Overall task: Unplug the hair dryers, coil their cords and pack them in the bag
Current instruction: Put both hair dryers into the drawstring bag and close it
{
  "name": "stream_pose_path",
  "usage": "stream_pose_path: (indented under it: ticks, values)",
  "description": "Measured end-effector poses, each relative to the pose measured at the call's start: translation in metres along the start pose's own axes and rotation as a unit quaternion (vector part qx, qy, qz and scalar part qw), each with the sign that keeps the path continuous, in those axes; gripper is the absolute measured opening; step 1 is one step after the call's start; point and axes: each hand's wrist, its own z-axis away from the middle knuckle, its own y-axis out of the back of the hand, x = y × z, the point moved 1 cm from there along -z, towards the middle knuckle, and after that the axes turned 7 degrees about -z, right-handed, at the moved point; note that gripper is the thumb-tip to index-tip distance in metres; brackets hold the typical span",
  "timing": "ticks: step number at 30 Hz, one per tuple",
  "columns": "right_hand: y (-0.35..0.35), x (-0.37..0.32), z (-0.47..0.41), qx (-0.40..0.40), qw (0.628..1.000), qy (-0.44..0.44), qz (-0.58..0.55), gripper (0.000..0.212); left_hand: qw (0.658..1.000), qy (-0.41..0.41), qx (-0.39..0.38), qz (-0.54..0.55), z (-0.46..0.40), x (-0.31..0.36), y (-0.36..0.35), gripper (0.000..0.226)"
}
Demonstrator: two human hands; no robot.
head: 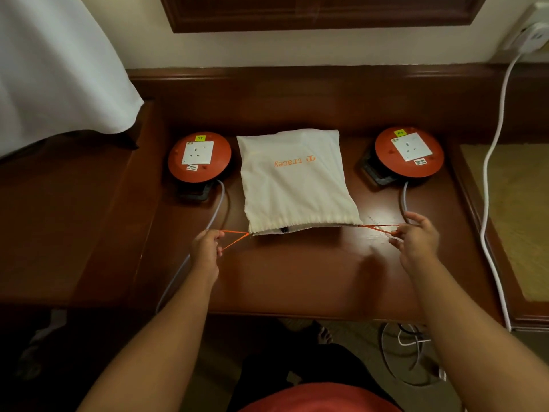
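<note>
A white cloth drawstring bag (294, 179) with orange lettering lies bulging in the middle of the dark wooden table (297, 278), its gathered mouth toward me. My left hand (206, 248) is closed on the orange drawstring (234, 237) at the bag's left corner. My right hand (416, 239) pinches the orange drawstring (375, 228) at the right corner. Both strings are pulled taut outward. No hair dryer is visible; whatever fills the bag is hidden.
Two orange extension-cord reels with empty white sockets flank the bag, one left (199, 157), one right (409, 153), each trailing a grey cable toward me. A white cable (490, 162) runs from a wall plug (531, 37) down the right side. White fabric (53, 69) hangs at the left.
</note>
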Motion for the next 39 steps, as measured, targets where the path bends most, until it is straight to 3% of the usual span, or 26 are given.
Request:
stream_pose_path:
  ticks: [6, 11, 15, 17, 19, 22, 24, 26, 29, 33, 36, 39]
  values:
    - [0.021, 0.000, -0.007, 0.052, 0.997, 0.037, 0.053, 0.043, 0.997, 0.013, 0.067, -0.036, -0.016, -0.006, 0.017, 0.017]
    - [0.031, 0.017, -0.008, 0.075, 0.988, 0.071, 0.117, 0.035, 0.989, 0.072, 0.126, -0.025, -0.027, -0.023, 0.024, 0.008]
    - [0.038, 0.025, -0.009, 0.036, 0.952, 0.102, 0.285, 0.040, 0.977, 0.031, 0.122, -0.173, -0.027, -0.036, 0.021, 0.032]
    - [0.039, 0.022, -0.009, 0.024, 0.920, 0.110, 0.375, 0.038, 0.949, -0.019, 0.116, -0.293, -0.011, -0.039, 0.015, 0.039]
    - [0.033, 0.019, -0.004, 0.002, 0.893, 0.119, 0.435, 0.037, 0.895, -0.119, 0.117, -0.414, 0.009, -0.037, 0.007, 0.042]
    - [0.012, 0.028, 0.007, -0.072, 0.862, 0.177, 0.469, 0.036, 0.809, -0.301, 0.051, -0.503, 0.028, -0.046, -0.013, 0.030]
    - [-0.003, 0.038, 0.015, -0.121, 0.844, 0.204, 0.481, 0.035, 0.765, -0.358, 0.015, -0.535, 0.035, -0.051, -0.030, 0.027]
    - [-0.013, 0.047, 0.019, -0.145, 0.839, 0.206, 0.483, 0.034, 0.739, -0.363, -0.006, -0.568, 0.041, -0.050, -0.044, 0.030]
    - [-0.019, 0.058, 0.020, -0.180, 0.842, 0.169, 0.479, 0.039, 0.737, -0.332, -0.007, -0.589, 0.040, -0.046, -0.057, 0.025]
    - [-0.018, 0.063, 0.014, -0.150, 0.845, 0.121, 0.500, 0.027, 0.770, -0.273, -0.005, -0.576, 0.029, -0.043, -0.061, 0.012]
    - [-0.016, 0.062, 0.011, -0.132, 0.844, 0.134, 0.502, 0.008, 0.778, -0.246, -0.035, -0.576, 0.024, -0.047, -0.059, 0.012]
    - [-0.014, 0.062, 0.010, -0.140, 0.839, 0.154, 0.504, 0.015, 0.770, -0.241, -0.054, -0.588, 0.024, -0.052, -0.057, 0.026]
